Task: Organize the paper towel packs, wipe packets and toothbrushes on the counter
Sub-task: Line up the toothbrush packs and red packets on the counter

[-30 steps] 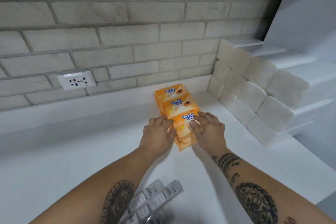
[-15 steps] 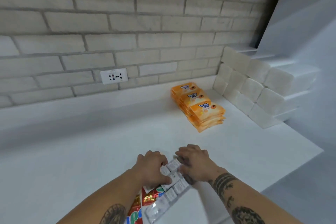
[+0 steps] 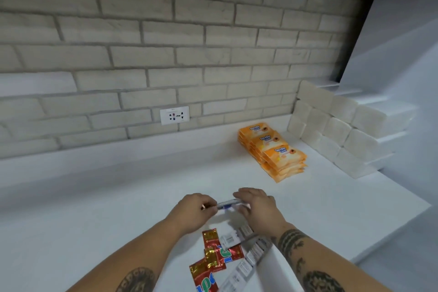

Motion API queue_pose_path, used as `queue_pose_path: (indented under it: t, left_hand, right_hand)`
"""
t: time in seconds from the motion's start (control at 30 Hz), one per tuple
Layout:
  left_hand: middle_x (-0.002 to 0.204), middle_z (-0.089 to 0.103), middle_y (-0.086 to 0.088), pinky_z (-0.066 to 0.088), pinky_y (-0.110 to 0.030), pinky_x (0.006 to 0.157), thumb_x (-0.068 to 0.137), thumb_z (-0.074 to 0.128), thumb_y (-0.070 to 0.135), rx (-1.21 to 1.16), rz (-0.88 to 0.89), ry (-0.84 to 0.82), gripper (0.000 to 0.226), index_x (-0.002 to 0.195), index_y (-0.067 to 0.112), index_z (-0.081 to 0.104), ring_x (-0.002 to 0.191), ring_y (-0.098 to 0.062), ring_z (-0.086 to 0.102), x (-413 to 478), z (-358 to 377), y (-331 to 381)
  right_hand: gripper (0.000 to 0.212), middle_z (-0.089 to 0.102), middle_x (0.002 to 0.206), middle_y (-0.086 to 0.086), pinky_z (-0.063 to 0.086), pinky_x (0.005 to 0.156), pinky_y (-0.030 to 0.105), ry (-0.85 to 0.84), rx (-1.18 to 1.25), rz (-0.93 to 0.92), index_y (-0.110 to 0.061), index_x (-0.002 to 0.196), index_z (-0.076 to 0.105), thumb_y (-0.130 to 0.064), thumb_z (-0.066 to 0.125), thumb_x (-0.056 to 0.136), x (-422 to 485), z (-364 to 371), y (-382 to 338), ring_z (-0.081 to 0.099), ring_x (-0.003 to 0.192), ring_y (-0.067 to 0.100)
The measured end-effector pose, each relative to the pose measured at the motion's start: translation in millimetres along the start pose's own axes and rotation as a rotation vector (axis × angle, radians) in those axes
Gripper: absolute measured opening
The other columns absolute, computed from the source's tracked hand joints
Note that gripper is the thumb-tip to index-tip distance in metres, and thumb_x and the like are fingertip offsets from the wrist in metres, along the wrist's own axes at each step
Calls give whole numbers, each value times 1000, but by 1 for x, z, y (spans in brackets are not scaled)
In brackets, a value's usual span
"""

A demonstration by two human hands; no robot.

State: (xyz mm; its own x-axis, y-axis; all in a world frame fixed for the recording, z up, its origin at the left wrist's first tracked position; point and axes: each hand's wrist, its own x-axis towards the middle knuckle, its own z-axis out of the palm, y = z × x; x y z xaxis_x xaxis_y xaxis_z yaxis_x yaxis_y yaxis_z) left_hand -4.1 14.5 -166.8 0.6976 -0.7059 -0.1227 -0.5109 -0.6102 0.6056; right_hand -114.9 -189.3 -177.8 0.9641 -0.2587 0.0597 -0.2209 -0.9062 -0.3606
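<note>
A packaged toothbrush (image 3: 228, 204) is held level above the white counter (image 3: 94, 208), with my left hand (image 3: 195, 211) gripping its left end and my right hand (image 3: 257, 207) its right end. More toothbrush packs (image 3: 248, 256) lie near the counter's front, partly under my right forearm. Orange wipe packets (image 3: 275, 152) sit in overlapping stacks toward the back right. White paper towel packs (image 3: 336, 128) are stacked in stepped rows against the right wall.
Red and gold sachets (image 3: 213, 258) lie beside the toothbrush packs near the front. A wall socket (image 3: 174, 115) is set in the brick wall behind. The counter's front right edge (image 3: 388, 232) drops off to the floor.
My hands left the orange wipe packets, came back to the toothbrush packs at the front, and lifted one toothbrush pack between them. The view shifted left and back.
</note>
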Motion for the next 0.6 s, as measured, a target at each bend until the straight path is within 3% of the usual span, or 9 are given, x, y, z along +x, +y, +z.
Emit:
queue_pose_path:
  t: [0.1,0.17,0.27,0.33,0.4,0.5,0.6]
  left_hand:
    - [104,72,10,53,-33,83,102,57,39,-154,-18,-40,22,112,31,75,93,-12,66,-8,-32,2]
    - [97,76,9,56,-38,86,104,53,36,-173,-23,-50,23,110,29,74,88,-14,72,-13,-50,3]
    - [90,79,10,59,-35,76,105,50,33,-230,-38,-38,24,107,26,73,78,-12,76,-21,-67,8]
    - [90,79,6,55,-28,61,105,51,34,-252,-39,-6,23,105,25,72,74,-14,77,-27,-74,12]
    - [93,77,3,53,-27,55,101,58,37,-288,-32,34,17,106,27,72,69,-15,76,-30,-76,12]
    - [99,73,1,53,-27,55,86,79,37,-347,-10,74,25,108,34,69,58,-16,69,-29,-77,6]
    - [96,72,3,54,-33,61,84,81,38,-313,0,91,24,104,40,69,56,-13,64,-24,-72,2]
  right_hand:
    - [25,65,118,-12,48,97,25,18,297,27,-32,121,70,-34,68,96,6,-23,-12,60,105,3]
    - [25,66,112,-8,46,82,11,24,454,59,-29,117,70,-29,74,93,8,-38,-22,62,95,1]
    - [29,69,106,-2,48,64,14,79,621,112,-27,118,67,-28,77,91,11,-53,-35,62,78,7]
    - [29,69,104,4,50,59,18,111,697,135,-27,118,65,-27,77,91,12,-58,-42,61,72,11]
    - [30,69,101,6,52,59,22,152,786,158,-23,117,64,-25,77,91,12,-62,-48,62,71,13]
    - [34,71,98,10,54,60,26,222,895,210,-22,114,62,-23,82,87,9,-62,-51,64,67,14]
    - [36,71,104,11,58,64,27,246,977,229,-20,113,63,-16,84,84,5,-56,-47,68,72,16]
